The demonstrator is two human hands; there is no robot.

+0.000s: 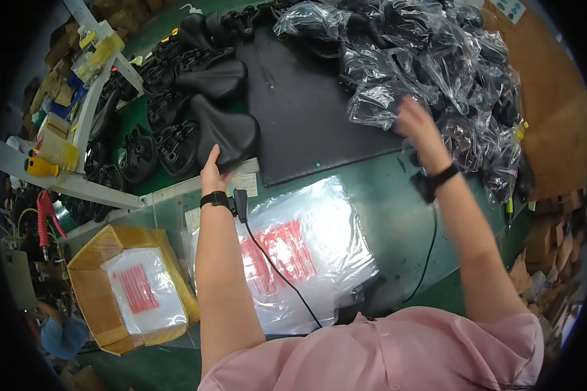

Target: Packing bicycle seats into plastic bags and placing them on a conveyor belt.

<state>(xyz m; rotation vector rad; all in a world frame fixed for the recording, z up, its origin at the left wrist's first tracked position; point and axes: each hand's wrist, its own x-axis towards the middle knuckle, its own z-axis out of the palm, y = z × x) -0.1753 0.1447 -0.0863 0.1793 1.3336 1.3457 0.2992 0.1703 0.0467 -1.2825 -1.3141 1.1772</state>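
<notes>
A bare black bicycle saddle (pixel 227 135) lies at the near end of the saddles on the left. My left hand (pixel 213 173) is closed on its near edge, thumb on top, the other fingers partly hidden beneath. On the right, my right hand (pixel 419 124) is smeared by motion beside a saddle in a clear plastic bag (pixel 376 104). Whether it touches that bag I cannot tell. Both wrists wear black bands with cables. Between the hands lies a flat black mat (pixel 293 111).
A stack of clear plastic bags with red print (pixel 326 234) lies on the green table in front of me. To its left stands a cardboard box (pixel 88 280) holding more bags. Several bare saddles (pixel 169 107) crowd the left beside a white frame (pixel 88 186); bagged saddles (pixel 437 58) heap up at right.
</notes>
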